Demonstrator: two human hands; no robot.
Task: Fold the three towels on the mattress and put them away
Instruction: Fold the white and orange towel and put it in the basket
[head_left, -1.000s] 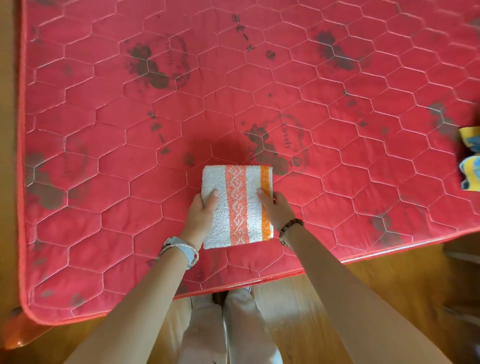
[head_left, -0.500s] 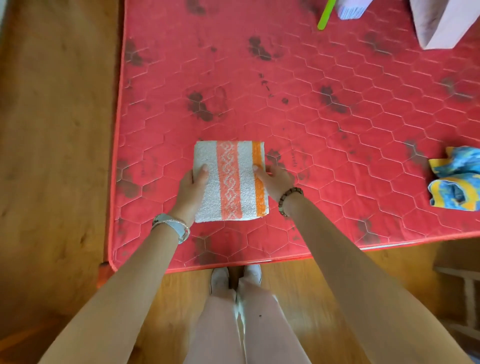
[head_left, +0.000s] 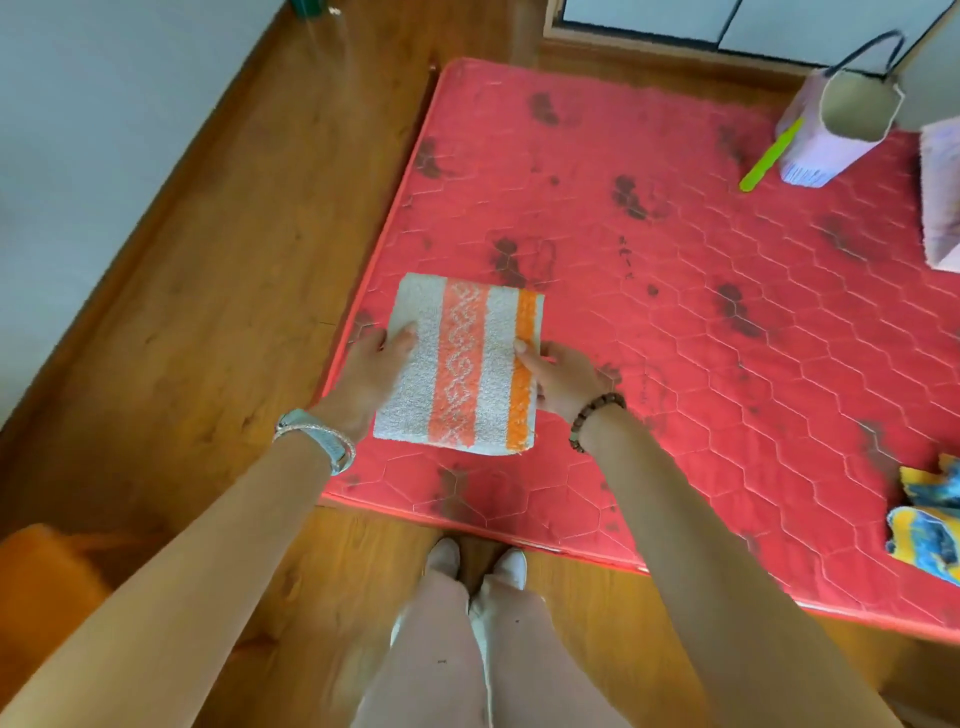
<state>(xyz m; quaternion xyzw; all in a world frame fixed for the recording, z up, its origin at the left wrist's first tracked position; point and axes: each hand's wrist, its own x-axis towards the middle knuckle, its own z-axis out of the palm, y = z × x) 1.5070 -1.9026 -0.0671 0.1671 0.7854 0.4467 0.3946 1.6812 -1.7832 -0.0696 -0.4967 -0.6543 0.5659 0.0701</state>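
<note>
A folded white towel with orange stripes (head_left: 462, 364) is held over the near left corner of the red quilted mattress (head_left: 675, 322). My left hand (head_left: 376, 364) grips its left edge, thumb on top. On the right edge, my right hand (head_left: 563, 379) pinches the orange stripe. A crumpled blue and yellow towel (head_left: 930, 525) lies at the mattress's right edge, partly cut off by the frame. I cannot make out a third towel for certain.
A pale purple bag with a dark handle (head_left: 836, 119) stands open at the far right of the mattress, a green stick (head_left: 769, 156) beside it. Another pale object (head_left: 943, 197) sits at the right edge. Wooden floor (head_left: 208, 260) surrounds the mattress; an orange object (head_left: 41, 582) is at the lower left.
The view has pulled back and up. Both hands have carried the folded towel left, toward the mattress's near left corner. The bag has come into view.
</note>
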